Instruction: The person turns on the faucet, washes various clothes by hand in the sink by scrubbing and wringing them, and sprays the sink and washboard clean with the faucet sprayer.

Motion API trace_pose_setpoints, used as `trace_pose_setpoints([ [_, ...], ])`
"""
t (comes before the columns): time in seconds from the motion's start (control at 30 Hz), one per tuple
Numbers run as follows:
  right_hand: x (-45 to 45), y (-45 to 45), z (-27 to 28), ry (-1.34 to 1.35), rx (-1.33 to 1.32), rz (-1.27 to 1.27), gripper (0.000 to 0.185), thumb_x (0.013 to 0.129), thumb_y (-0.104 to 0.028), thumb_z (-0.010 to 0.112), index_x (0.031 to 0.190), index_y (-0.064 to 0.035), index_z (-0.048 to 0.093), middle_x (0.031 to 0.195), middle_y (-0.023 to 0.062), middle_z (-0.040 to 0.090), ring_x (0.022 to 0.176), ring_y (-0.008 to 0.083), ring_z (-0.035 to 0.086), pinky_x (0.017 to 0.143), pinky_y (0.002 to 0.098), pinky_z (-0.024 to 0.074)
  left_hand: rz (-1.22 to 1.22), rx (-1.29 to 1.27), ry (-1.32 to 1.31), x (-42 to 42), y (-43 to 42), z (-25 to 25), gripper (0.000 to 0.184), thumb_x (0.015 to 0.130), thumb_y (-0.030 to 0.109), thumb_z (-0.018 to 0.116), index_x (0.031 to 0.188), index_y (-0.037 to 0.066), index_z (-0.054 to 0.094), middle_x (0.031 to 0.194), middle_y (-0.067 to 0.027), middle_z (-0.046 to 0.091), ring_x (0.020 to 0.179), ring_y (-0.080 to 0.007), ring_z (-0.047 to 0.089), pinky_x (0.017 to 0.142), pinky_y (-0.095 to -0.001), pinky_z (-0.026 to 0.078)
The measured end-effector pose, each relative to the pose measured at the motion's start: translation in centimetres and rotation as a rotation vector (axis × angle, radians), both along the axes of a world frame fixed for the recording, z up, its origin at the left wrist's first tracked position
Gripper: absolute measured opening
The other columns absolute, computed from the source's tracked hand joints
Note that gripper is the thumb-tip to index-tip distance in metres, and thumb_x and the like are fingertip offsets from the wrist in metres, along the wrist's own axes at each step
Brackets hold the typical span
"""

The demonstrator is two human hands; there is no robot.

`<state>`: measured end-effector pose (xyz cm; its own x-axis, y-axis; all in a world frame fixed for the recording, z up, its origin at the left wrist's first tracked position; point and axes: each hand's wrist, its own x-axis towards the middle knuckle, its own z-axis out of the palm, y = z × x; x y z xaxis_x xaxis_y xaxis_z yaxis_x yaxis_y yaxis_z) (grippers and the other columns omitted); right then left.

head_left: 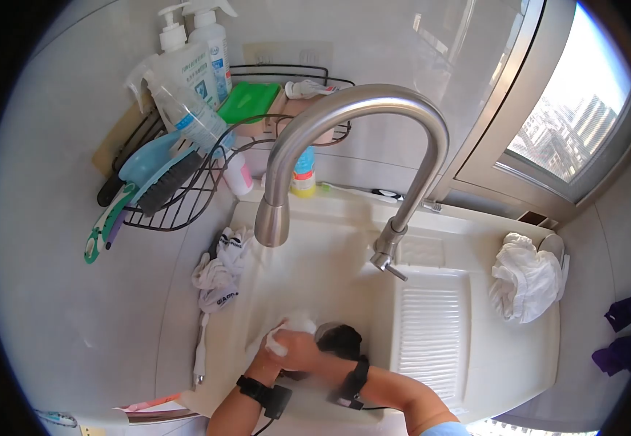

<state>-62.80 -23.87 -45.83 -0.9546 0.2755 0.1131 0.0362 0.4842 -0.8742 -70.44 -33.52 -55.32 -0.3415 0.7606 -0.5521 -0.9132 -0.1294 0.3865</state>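
Observation:
Over the sink basin (308, 280), my two hands are pressed together around a wet white cloth (297, 323), perhaps a sock. My right hand (304, 354) lies across the front, its fingers closed on the cloth and slightly blurred. My left hand (263, 362) grips from the left side, its fingers partly hidden behind the right hand and the cloth. Just right of the hands, a black bundled cloth (339, 340) lies in the basin. Both wrists wear black straps with small boxes.
The curved steel faucet (359, 98) arches over the basin. White socks (221, 269) lie on the left rim; a white cloth bundle (523, 276) rests at right beside the ribbed washboard (435, 334). A wire rack (185, 214) holds bottles and brushes. A toothbrush (355, 190) lies behind.

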Motion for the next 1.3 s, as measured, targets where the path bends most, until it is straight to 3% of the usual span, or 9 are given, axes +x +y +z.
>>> trace_pose_setpoints([
  [0.17, -3.0, 8.3, -4.6, -0.672, 0.250, 0.087, 0.046, 0.074, -0.041, 0.053, 0.101, -0.0042, 0.057, 0.116, 0.0212, 0.045, 0.103, 0.0312, 0.048, 0.082, 0.0389, 0.0413, 0.105, 0.001, -0.163, 1.7, 2.1, 2.3, 0.033, 0.089, 0.026, 0.040, 0.116, 0.008, 0.046, 0.113, -0.0086, 0.053, 0.106, -0.0230, 0.050, 0.091, -0.0401, 0.040],
  [0.43, -1.4, 7.7, -14.5, -0.605, 0.699, -0.365, 0.074, 0.068, -0.053, 0.057, 0.127, -0.0133, 0.036, 0.135, 0.0170, 0.024, 0.125, 0.0431, 0.016, 0.091, 0.0645, 0.0196, 0.226, -0.417, -0.292, 1.3, -0.7, 0.3, 0.060, 0.081, 0.021, 0.050, 0.130, 0.009, 0.019, 0.137, -0.0145, 0.012, 0.124, -0.0364, 0.022, 0.093, -0.0615, 0.024],
  [0.53, -0.4, 6.6, -16.5, -0.372, 0.798, 0.028, 0.077, 0.063, -0.052, 0.063, 0.125, -0.0132, 0.037, 0.132, 0.0171, 0.028, 0.123, 0.0414, 0.019, 0.091, 0.0626, 0.0221, 0.219, -0.394, -0.315, 1.5, -0.8, 0.2, 0.062, 0.079, 0.019, 0.051, 0.130, 0.010, 0.018, 0.137, -0.0152, 0.011, 0.124, -0.0377, 0.021, 0.091, -0.0644, 0.025],
  [0.73, -4.5, 15.1, -15.4, -0.262, 0.390, -0.241, 0.084, 0.055, -0.051, 0.069, 0.122, -0.0099, 0.040, 0.128, 0.0160, 0.035, 0.118, 0.0377, 0.030, 0.090, 0.0575, 0.0276, 0.277, -0.387, -0.358, 1.7, -0.3, 1.9, 0.064, 0.080, 0.018, 0.052, 0.131, 0.011, 0.014, 0.137, -0.0163, 0.009, 0.125, -0.0388, 0.019, 0.090, -0.0659, 0.025],
  [0.9, -5.7, 11.7, -16.6, -0.798, 0.322, 0.037, 0.088, 0.057, -0.052, 0.069, 0.123, -0.0015, 0.038, 0.116, 0.0197, 0.047, 0.111, 0.0349, 0.042, 0.092, 0.0455, 0.0330, 0.281, -0.351, -0.417, 1.7, 0.9, 0.3, 0.075, 0.081, 0.027, 0.053, 0.133, 0.012, 0.002, 0.139, -0.0145, 0.002, 0.127, -0.0379, 0.014, 0.092, -0.0650, 0.023],
  [1.0, -4.5, 9.4, -14.5, -0.443, 0.354, 0.247, 0.079, 0.063, -0.048, 0.069, 0.121, -0.0012, 0.042, 0.113, 0.0193, 0.050, 0.107, 0.0291, 0.046, 0.090, 0.0349, 0.0368, 0.218, -0.330, -0.402, 0.5, 1.5, 1.9, 0.050, 0.081, 0.036, 0.052, 0.120, 0.009, 0.037, 0.119, -0.0185, 0.042, 0.109, -0.0404, 0.041, 0.083, -0.0572, 0.038],
  [1.1, -0.6, 7.4, -3.0, -0.292, -0.310, 0.401, 0.064, 0.070, -0.040, 0.067, 0.116, -0.0016, 0.046, 0.110, 0.0166, 0.052, 0.102, 0.0255, 0.050, 0.088, 0.0317, 0.0379, -0.031, 0.272, -0.356, -1.0, 0.2, 0.5, 0.047, 0.080, 0.045, 0.050, 0.110, 0.008, 0.049, 0.103, -0.0156, 0.056, 0.092, -0.0366, 0.054, 0.079, -0.0466, 0.045],
  [1.2, 1.6, 5.8, 3.8, -0.390, -0.423, 0.451, 0.050, 0.075, -0.032, 0.065, 0.113, -0.0033, 0.049, 0.105, 0.0147, 0.054, 0.097, 0.0223, 0.051, 0.087, 0.0302, 0.0380, 0.002, -0.204, -0.261, 0.0, 0.2, 4.9, 0.050, 0.082, 0.048, 0.048, 0.109, 0.006, 0.051, 0.102, -0.0134, 0.058, 0.084, -0.0306, 0.059, 0.074, -0.0414, 0.048],
  [1.3, 2.9, 6.8, 3.4, -0.476, -0.716, 0.236, 0.044, 0.083, -0.035, 0.055, 0.107, 0.0020, 0.051, 0.096, 0.0128, 0.059, 0.085, 0.0198, 0.056, 0.077, 0.0303, 0.0438, -0.097, 0.005, -0.353, 2.4, 1.1, 6.6, 0.053, 0.079, 0.054, 0.048, 0.111, 0.011, 0.051, 0.101, -0.0078, 0.059, 0.085, -0.0246, 0.059, 0.066, -0.0404, 0.049],
])
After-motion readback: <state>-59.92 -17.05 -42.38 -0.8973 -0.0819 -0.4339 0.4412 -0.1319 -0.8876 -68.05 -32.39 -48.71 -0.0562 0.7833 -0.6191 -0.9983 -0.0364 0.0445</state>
